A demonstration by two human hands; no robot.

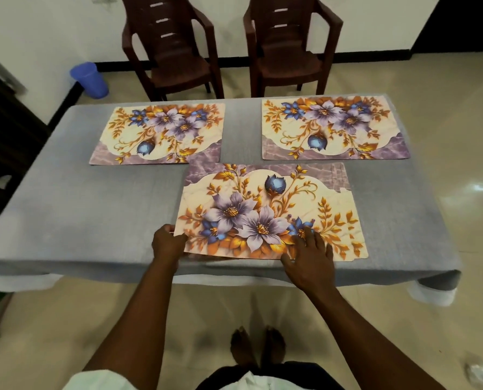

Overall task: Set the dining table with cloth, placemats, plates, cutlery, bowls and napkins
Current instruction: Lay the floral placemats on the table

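A grey cloth [99, 209] covers the table. Two floral placemats lie flat on the far side, one at the left [157, 135] and one at the right [334, 128]. A near floral placemat [265, 212] lies toward the front edge, slightly right of centre, and the edge of another mat seems to show beneath its near left corner. My left hand [168, 243] pinches that near left corner, which is lifted a little off the cloth. My right hand [310, 260] rests with straight fingers on the mat's near edge.
Two dark brown plastic chairs [175, 49] [291, 43] stand behind the far side of the table. A blue bin [89, 80] sits on the floor at the back left. My bare feet [258, 347] stand on the tiled floor before the table.
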